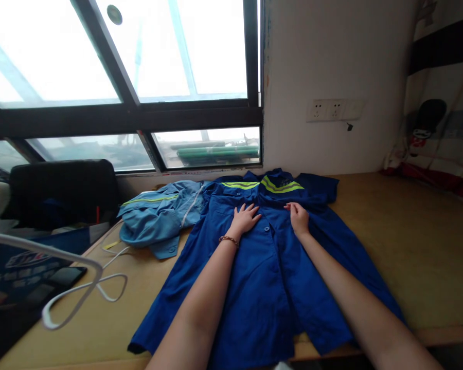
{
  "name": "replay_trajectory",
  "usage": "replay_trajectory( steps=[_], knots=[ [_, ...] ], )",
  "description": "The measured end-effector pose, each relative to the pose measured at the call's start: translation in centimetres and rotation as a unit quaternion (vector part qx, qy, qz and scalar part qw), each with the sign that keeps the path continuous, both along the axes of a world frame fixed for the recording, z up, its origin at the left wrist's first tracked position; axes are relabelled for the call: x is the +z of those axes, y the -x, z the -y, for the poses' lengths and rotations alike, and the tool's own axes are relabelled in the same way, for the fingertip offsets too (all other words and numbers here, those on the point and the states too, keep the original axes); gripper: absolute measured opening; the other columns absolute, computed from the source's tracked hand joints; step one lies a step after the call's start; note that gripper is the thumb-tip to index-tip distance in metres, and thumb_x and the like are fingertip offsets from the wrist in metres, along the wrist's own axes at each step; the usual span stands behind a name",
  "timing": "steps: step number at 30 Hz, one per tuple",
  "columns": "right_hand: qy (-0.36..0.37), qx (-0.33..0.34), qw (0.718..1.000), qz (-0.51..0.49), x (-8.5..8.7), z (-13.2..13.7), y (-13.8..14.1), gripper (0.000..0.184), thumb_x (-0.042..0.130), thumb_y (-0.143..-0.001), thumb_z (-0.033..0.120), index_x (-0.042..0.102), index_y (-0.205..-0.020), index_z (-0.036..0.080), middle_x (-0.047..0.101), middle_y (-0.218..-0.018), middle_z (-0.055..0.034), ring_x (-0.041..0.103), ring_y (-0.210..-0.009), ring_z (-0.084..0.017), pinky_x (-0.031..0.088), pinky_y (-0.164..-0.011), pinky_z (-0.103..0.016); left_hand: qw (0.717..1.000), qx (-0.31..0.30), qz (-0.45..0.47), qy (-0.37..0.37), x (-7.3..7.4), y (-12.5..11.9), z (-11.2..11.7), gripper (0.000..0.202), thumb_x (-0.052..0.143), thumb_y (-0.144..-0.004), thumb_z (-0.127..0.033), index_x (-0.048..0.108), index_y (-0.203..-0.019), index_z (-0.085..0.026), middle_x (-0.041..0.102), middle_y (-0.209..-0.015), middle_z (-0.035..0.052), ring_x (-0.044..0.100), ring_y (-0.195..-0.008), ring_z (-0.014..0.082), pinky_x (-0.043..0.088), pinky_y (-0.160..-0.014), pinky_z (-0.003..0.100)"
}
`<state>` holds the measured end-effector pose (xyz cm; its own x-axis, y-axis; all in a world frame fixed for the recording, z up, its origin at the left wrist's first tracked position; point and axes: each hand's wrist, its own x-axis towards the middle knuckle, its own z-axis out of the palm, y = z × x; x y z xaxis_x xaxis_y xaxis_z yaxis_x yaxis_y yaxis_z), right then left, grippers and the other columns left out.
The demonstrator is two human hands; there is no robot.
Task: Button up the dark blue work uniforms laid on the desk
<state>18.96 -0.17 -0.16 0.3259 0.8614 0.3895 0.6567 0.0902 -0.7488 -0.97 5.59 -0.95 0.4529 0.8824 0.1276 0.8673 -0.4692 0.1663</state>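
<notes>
A dark blue short-sleeved work shirt (250, 308) with yellow-green and grey reflective stripes is spread front up on the table, its collar toward the wall. On its left front panel lies my left hand (246, 218), flat with the fingers spread. My right hand (299, 216) is over the other front panel. Its fingers are drawn together in a pinch, and whatever may be between them is too small to make out. Between the two hands runs the button front, with a button showing near my left hand.
A crumpled light blue garment (158, 210) lies left of the shirt on the yellowish table (420, 257). A white cable (96, 272) loops at the left, near a dark chair (61, 190). Behind are a window, a wall socket (335, 109) and a patterned curtain (443, 113).
</notes>
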Motion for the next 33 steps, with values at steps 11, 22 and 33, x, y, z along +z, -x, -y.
replay_trajectory(
  steps=[11,22,33],
  knots=[
    [0.154,0.084,0.967,0.187,0.3,5.9,3.1,0.021,0.047,-0.077,0.035,0.062,-0.083,0.022,0.063,-0.079,-0.0014,0.056,-0.073,-0.014,0.036,-0.061,-0.022,1.000,-0.003,0.012,-0.020,-0.3,0.0,0.1,0.049,0.026,-0.083,-0.053,0.039,-0.125,-0.031,0.033,-0.136,0.0004,0.020,-0.126,0.0289,0.014,-0.099,0.053],
    [0.273,0.099,0.935,0.203,1.5,6.3,3.9,0.023,0.056,-0.062,0.033,0.066,-0.081,0.024,0.065,-0.084,-0.0049,0.059,-0.080,-0.022,0.039,-0.062,-0.027,0.993,0.024,0.082,-0.083,2.1,-1.8,5.0,0.036,0.029,-0.087,-0.033,0.061,-0.088,-0.015,0.059,-0.093,0.0114,0.051,-0.092,0.0215,0.038,-0.080,0.033],
    [0.304,0.282,0.847,-0.332,2.5,5.9,1.5,0.027,0.043,-0.072,0.017,0.061,-0.091,0.010,0.065,-0.070,-0.0057,0.061,-0.065,-0.015,0.048,-0.064,-0.026,0.833,-0.060,0.438,0.331,0.9,0.0,7.0,0.027,0.069,-0.059,-0.023,0.058,-0.079,-0.010,0.059,-0.065,0.0013,0.052,-0.054,0.0086,0.041,-0.053,0.020]
  ],
)
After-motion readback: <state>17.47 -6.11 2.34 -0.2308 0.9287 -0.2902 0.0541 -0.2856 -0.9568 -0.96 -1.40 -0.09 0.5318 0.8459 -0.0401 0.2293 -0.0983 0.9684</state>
